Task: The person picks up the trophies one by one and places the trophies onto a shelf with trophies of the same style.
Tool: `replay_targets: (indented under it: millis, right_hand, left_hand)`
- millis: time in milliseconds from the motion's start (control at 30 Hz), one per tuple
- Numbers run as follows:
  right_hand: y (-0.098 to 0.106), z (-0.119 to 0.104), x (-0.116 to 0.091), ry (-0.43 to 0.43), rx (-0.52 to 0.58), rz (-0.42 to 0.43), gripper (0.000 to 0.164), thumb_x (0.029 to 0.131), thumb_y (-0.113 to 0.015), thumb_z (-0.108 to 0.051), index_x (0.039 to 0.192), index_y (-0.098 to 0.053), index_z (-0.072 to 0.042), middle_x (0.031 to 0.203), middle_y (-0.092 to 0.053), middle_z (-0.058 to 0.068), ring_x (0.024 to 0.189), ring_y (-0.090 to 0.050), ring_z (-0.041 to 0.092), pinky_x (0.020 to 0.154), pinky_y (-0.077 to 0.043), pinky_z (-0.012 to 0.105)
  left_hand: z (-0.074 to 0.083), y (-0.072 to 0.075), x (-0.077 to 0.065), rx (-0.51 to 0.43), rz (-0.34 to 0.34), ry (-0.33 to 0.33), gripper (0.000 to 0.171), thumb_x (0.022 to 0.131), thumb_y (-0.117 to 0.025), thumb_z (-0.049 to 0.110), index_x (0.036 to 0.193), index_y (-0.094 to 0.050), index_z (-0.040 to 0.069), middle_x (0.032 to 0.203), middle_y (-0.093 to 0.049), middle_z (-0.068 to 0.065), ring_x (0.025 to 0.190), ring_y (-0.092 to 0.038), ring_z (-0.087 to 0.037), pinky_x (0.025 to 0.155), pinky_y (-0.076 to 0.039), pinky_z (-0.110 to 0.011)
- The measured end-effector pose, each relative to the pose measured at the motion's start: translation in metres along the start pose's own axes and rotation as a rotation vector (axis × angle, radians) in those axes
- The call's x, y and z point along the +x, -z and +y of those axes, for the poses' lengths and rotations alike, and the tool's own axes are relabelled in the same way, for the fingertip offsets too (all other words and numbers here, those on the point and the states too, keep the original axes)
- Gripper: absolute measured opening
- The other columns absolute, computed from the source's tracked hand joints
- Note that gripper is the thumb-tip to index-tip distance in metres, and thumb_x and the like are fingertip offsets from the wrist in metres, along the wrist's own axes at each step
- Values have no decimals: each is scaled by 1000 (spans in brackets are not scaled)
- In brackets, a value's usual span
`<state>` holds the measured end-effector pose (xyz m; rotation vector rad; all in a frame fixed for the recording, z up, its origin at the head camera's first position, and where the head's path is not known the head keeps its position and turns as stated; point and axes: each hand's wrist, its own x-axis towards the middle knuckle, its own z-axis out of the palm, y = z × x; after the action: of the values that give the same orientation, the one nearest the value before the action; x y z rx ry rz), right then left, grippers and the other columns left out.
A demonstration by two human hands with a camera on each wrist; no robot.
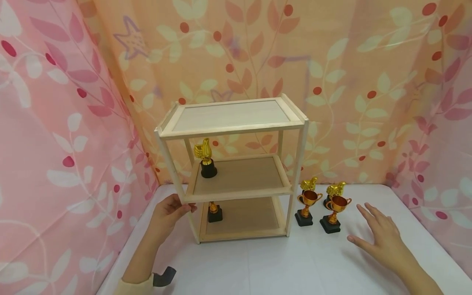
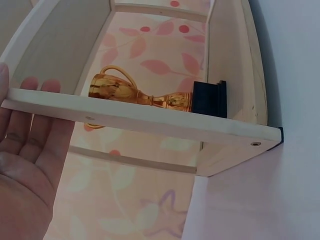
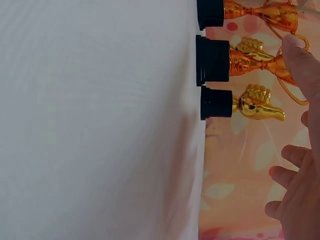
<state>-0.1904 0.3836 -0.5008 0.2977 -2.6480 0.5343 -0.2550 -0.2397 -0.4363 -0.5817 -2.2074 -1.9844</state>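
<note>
A three-tier wooden shelf (image 1: 239, 192) stands on the white table. My left hand (image 1: 167, 215) grips its left front post (image 2: 165, 117), with fingertips showing behind the post in the left wrist view. A gold thumbs-up trophy (image 1: 208, 169) stands on the middle tier at the left. Below it, a gold cup trophy (image 2: 165, 100) with a black base stands on the bottom tier, partly hidden in the head view. My right hand (image 1: 383, 241) is held with fingers spread, right of a cup trophy (image 1: 332, 219), and holds nothing.
Right of the shelf stands another cup trophy (image 1: 304, 213). Two thumbs-up trophies are behind the cups, one at the left (image 1: 309, 184) and one at the right (image 1: 335, 190). Floral curtains (image 1: 350, 82) enclose the back and sides of the white table (image 1: 258, 266).
</note>
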Motion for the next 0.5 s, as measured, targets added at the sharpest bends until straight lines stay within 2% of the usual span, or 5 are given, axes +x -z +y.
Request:
replay_targets:
  millis: [133, 333, 433, 500]
  right_hand:
    - [-2, 2, 4, -18, 72, -11, 105, 82, -86, -40, 163, -24, -18, 159, -29, 32, 142, -26, 57, 119, 4, 74]
    - [-3, 6, 9, -87, 183, -77, 100, 86, -83, -39, 164, -22, -19, 157, -32, 33, 136, -32, 61, 103, -22, 84]
    - [-3, 7, 10, -126, 228, -114, 99, 88, -82, -38, 164, -21, -20, 157, -33, 33, 136, -33, 61, 97, -29, 84]
    - [-4, 7, 11, -147, 251, -135, 98, 89, -81, -38, 164, -20, -21, 158, -31, 33, 137, -32, 61, 96, -29, 84]
  left_hand:
    - [-2, 1, -1, -4, -4, -11, 24, 98, -67, 4, 117, -57, -6, 107, -74, -18, 98, -75, -19, 95, -58, -28]
    - [-5, 1, -1, -13, -9, -16, 22, 99, -66, 3, 116, -55, -5, 105, -74, -9, 98, -75, -19, 95, -58, -28]
    - [-6, 1, 0, -15, -11, -14, 22, 99, -66, 4, 116, -55, -5, 108, -72, -18, 98, -75, -19, 95, -58, -28]
    - [-6, 1, 1, -10, -12, -11, 23, 99, -66, 4, 117, -55, -4, 110, -70, -24, 98, -75, -19, 95, -58, -28]
